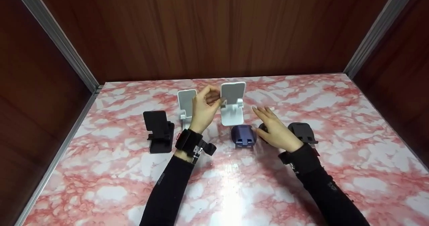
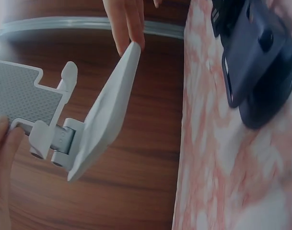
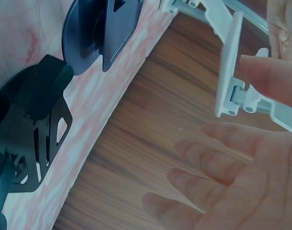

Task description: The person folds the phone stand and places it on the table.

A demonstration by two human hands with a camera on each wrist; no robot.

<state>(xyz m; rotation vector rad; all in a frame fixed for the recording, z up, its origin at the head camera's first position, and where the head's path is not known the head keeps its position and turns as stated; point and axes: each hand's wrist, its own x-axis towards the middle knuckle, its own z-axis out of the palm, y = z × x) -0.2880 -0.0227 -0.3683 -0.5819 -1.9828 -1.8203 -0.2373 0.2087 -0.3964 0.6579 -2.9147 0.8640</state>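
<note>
My left hand (image 1: 205, 109) pinches the left edge of the upper plate of a white phone stand (image 1: 232, 117), which has a grey pad and small front hooks. In the left wrist view this stand (image 2: 105, 112) is up off the table, its base tilted, with fingertips at the pad's edge. My right hand (image 1: 276, 132) stays to the right of the stand with its fingers spread and straight; the right wrist view shows its bare palm (image 3: 241, 187). Just below the held stand sits a purple phone stand (image 1: 244, 136), folded low.
A second white phone stand (image 1: 186, 102) stands left of my left hand, partly covered by it. Farther left is an upright black stand (image 1: 157, 128). A folded black stand (image 1: 301, 132) lies at right; another dark one (image 1: 263, 128) is mostly hidden behind my right hand. Wood panels (image 1: 214, 31) enclose the marbled table.
</note>
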